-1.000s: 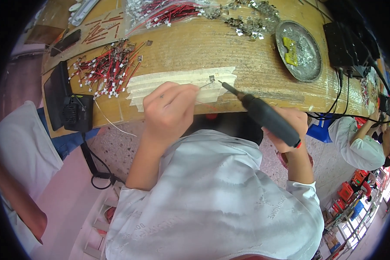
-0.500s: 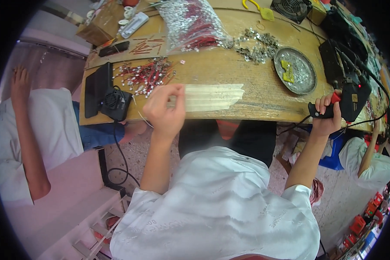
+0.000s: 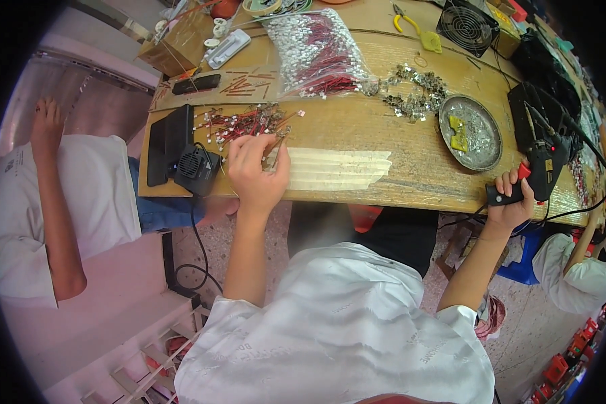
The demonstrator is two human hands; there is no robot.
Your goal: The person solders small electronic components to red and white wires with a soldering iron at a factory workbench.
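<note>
My left hand (image 3: 257,176) is raised over the table's near edge, beside the wire pile. Between its thumb and fingers is a small wire piece with a metallic end (image 3: 282,137); its exact kind is too small to make out. Strips of pale masking tape (image 3: 340,169) lie on the table just right of that hand. Short red wires with white connectors (image 3: 239,124) form a loose pile beyond it. At the right, my right hand (image 3: 512,205) is wrapped around the black handle of a soldering gun (image 3: 502,195) with a red trigger (image 3: 524,171).
A round metal dish (image 3: 485,156) holds a yellow piece. Behind it are small metal parts (image 3: 414,94), a fan (image 3: 466,28) and yellow-handled pliers (image 3: 405,24). A clear bag of wires (image 3: 316,50) lies at the back. A black device (image 3: 172,145) stands left; co-workers sit both sides.
The whole view has shifted slightly. My left thumb and fingers have spread from a tight pinch, and the small wire piece now shows between them. My right hand keeps its grip.
</note>
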